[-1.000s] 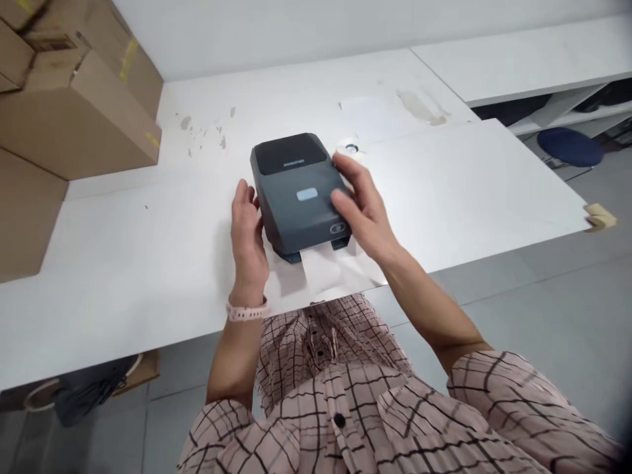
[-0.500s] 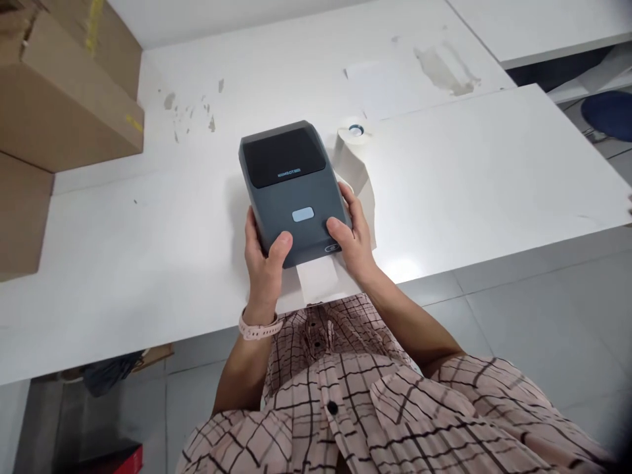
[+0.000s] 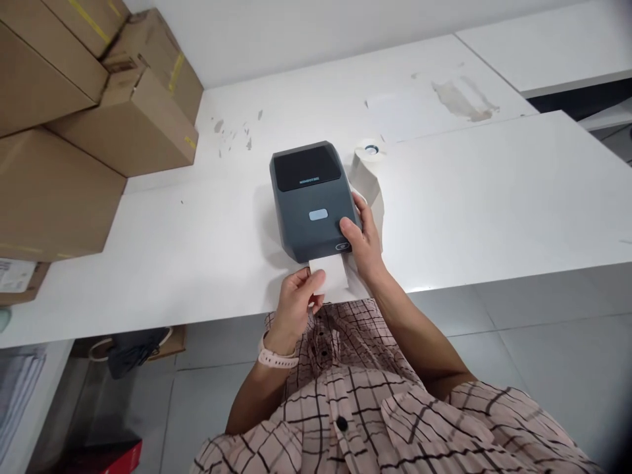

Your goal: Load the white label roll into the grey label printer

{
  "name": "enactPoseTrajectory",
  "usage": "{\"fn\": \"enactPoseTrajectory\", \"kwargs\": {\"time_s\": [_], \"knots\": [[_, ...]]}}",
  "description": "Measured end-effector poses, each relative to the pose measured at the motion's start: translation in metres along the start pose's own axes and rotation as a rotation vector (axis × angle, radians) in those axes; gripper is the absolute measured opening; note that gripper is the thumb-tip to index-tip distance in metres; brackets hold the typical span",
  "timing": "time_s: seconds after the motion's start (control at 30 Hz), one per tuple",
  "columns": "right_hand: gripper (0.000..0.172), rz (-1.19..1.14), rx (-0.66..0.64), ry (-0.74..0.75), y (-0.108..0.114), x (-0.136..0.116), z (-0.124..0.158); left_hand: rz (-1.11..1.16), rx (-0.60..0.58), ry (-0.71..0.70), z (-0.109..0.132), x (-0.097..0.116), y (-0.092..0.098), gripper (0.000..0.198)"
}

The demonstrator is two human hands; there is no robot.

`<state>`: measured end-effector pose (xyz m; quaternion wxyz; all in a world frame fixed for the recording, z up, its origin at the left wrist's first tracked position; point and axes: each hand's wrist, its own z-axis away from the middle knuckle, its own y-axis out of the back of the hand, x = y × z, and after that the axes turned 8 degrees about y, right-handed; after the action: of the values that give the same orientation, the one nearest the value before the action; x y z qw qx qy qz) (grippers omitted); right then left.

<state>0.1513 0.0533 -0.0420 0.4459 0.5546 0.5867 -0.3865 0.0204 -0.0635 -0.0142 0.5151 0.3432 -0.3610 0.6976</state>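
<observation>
A dark grey label printer stands on the white table near its front edge. A white label strip sticks out of the printer's front slot. My left hand pinches the left edge of that strip between thumb and fingers. My right hand grips the printer's right front corner, thumb on top. A white label roll stands upright just right of the printer, behind my right hand.
Several brown cardboard boxes are stacked on the table's left side. A second white table stands at the back right. Stains and scraps mark the far tabletop. Below the table edge lie dark shoes and a red box.
My left hand has left the printer's front left corner and dropped to pinch the label strip. My right hand stays on the printer's right side. The view has shifted left.
</observation>
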Motion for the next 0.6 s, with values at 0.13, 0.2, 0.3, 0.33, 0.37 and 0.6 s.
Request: {"fn": "enactPoseTrajectory", "kwargs": {"time_s": [0.13, 0.2, 0.3, 0.33, 0.37, 0.6], "knots": [[0.06, 0.245, 0.062, 0.216, 0.001, -0.015, 0.0, 0.017, -0.02, -0.021, -0.003, 0.008, 0.0, 0.048], [0.053, 0.446, 0.07, 0.42, 0.004, -0.028, -0.001, -0.085, -0.017, -0.059, -0.002, 0.003, 0.005, 0.048], [0.05, 0.661, -0.115, 0.68, 0.008, -0.044, -0.005, -0.222, 0.055, -0.156, 0.0, -0.005, 0.017, 0.045], [0.049, 0.705, -0.176, 0.732, 0.007, -0.046, -0.006, -0.236, 0.136, -0.213, 0.0, -0.005, 0.021, 0.041], [0.048, 0.74, -0.218, 0.772, 0.006, -0.047, -0.007, -0.235, 0.248, -0.287, -0.001, -0.003, 0.025, 0.035], [0.033, 0.727, -0.264, 0.789, 0.003, -0.047, -0.007, -0.205, 0.433, -0.575, -0.028, 0.026, 0.025, 0.049]]}}
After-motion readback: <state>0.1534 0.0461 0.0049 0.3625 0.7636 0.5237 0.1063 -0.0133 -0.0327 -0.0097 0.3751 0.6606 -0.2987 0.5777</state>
